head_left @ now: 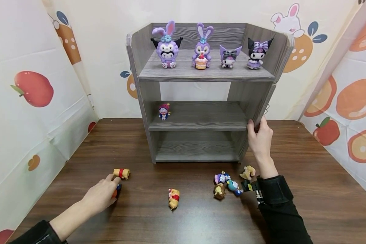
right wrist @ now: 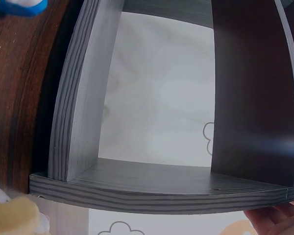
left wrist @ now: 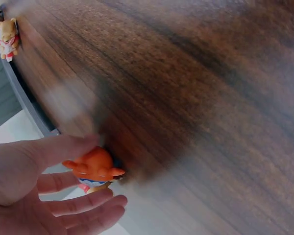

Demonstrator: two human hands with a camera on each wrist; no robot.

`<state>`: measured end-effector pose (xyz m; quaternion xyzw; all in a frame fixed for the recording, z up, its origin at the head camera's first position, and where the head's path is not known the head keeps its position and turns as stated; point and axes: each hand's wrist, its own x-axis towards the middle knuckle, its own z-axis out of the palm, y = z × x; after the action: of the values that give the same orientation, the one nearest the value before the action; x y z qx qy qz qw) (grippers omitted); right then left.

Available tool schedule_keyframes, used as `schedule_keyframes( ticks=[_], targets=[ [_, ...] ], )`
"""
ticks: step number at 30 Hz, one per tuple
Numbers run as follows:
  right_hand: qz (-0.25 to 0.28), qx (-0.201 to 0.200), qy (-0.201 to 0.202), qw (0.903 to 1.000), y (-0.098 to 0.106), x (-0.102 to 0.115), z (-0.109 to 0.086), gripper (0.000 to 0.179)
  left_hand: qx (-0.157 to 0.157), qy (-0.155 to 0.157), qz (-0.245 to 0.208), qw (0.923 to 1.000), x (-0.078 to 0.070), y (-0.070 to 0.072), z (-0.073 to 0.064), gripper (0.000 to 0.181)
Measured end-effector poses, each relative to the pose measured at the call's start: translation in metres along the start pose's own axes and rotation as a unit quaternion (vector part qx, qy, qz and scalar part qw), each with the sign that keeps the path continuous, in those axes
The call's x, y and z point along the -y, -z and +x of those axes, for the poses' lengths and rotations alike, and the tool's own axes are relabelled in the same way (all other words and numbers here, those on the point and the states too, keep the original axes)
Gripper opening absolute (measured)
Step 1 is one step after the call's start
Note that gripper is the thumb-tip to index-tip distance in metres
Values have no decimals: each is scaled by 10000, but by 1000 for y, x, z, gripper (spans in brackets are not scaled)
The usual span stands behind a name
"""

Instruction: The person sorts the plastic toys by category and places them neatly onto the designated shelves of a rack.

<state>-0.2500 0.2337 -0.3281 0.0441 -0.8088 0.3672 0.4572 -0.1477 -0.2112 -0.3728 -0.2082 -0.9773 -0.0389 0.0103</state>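
My left hand (head_left: pixel 100 193) is low over the table's left side, with thumb and fingers around a small orange figurine (left wrist: pixel 95 165) that has pointed ears and a blue-and-white part below. Right by the fingertips lies a yellow figurine with a red band (head_left: pixel 122 173). My right hand (head_left: pixel 260 139) grips the right side panel of a grey wood-grain display shelf (head_left: pixel 198 115), thumb at the front edge; in the right wrist view only some fingers (right wrist: pixel 277 220) show at the panel's edge.
Purple rabbit-eared and black-eared figurines (head_left: pixel 202 54) stand on the top tier. A small pink-hatted figurine (head_left: pixel 163 111) stands at the middle tier's left. In front lie a yellow bear figurine (head_left: pixel 173 198) and a cluster with a brown figurine (head_left: pixel 219 191), plus a pale yellow one (head_left: pixel 248 172).
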Motion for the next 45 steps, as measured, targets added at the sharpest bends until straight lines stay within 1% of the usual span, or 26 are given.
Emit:
schedule_keyframes(
  ticks=[5,8,11,13,16,19,21,23,26,28,31,33,35,37,38,40,42,45],
  targets=[
    [12,31,-22,10000,0,1,1,23,-70,-155,-162,9997,1,-3,1,37],
    [25,32,-37,10000,0,2,2,22,-138,-149,-274,9994,0,-4,2,34],
    [71,34,-38,10000,0,2,2,22,-105,-86,-508,9986,-2,-3,3,32],
    [84,26,-39,10000,-1,2,2,22,-20,-61,-715,9974,-5,-2,4,28],
    [94,0,-31,10000,0,3,2,22,213,28,-1068,9940,-10,1,8,23],
    [44,-30,-19,10000,0,3,2,20,495,49,-1513,9872,-15,3,14,20],
    [6,-33,-6,10000,0,3,2,19,644,-40,-1825,9811,-17,4,18,21],
    [-46,-26,0,10000,0,2,1,19,782,-184,-2186,9725,-20,5,22,28],
    [-59,1,-16,10000,0,2,1,20,996,-364,-2708,9568,-24,7,26,31],
    [-58,9,-36,10000,0,2,1,20,1146,-375,-3006,9461,-26,8,29,35],
    [-49,9,-52,10000,0,1,1,20,1454,-253,-3506,9248,-29,8,32,35],
    [-38,2,-42,10000,1,1,1,20,1651,-161,-3872,9069,-31,7,34,30],
    [-20,-7,-28,10000,1,2,1,19,1876,-28,-4289,8837,-32,5,37,26],
    [4,-17,-17,10000,1,2,1,18,2022,133,-4621,8634,-32,5,39,26],
    [9,-19,-13,10000,1,2,1,18,2064,239,-4761,8545,-33,4,40,29],
    [17,-26,-5,10000,1,2,1,17,2124,460,-4970,8401,-33,3,42,37],
    [5,-22,11,10000,1,1,0,17,2118,666,-5079,8323,-34,3,43,42],
    [7,-20,40,10000,1,1,0,17,2082,860,-5187,8248,-35,1,45,42]
  ],
)
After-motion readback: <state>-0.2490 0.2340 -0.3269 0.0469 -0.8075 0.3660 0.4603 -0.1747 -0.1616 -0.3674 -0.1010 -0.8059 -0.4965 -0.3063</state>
